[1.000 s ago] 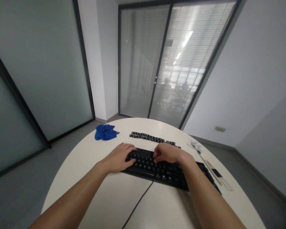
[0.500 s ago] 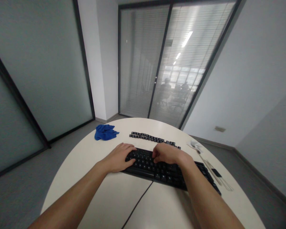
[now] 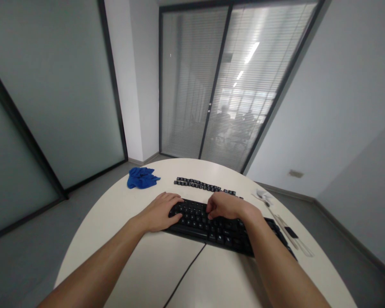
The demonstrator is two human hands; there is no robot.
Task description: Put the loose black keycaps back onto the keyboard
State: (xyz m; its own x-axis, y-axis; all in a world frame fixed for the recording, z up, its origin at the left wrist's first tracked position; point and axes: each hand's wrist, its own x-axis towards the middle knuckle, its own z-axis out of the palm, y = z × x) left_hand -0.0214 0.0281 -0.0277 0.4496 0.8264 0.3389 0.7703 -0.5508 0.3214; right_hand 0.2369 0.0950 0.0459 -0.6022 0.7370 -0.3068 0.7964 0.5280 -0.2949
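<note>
A black keyboard lies on a round white table in front of me. My left hand grips the keyboard's left end, thumb at the front edge and fingers curled over the top corner. My right hand is bunched over the middle keys, its fingertips curled down onto them; whether they pinch a key is hidden. Behind the keyboard a row of loose black keycaps lies on the table.
A crumpled blue cloth sits at the table's far left. At the right are white wipes and a thin metal tool with a dark part. A black cable runs toward me. Glass partitions and blinds stand behind.
Almost nothing has moved. My right hand shifted very slightly over the middle keys; the left hand stayed on the keyboard's left end.
</note>
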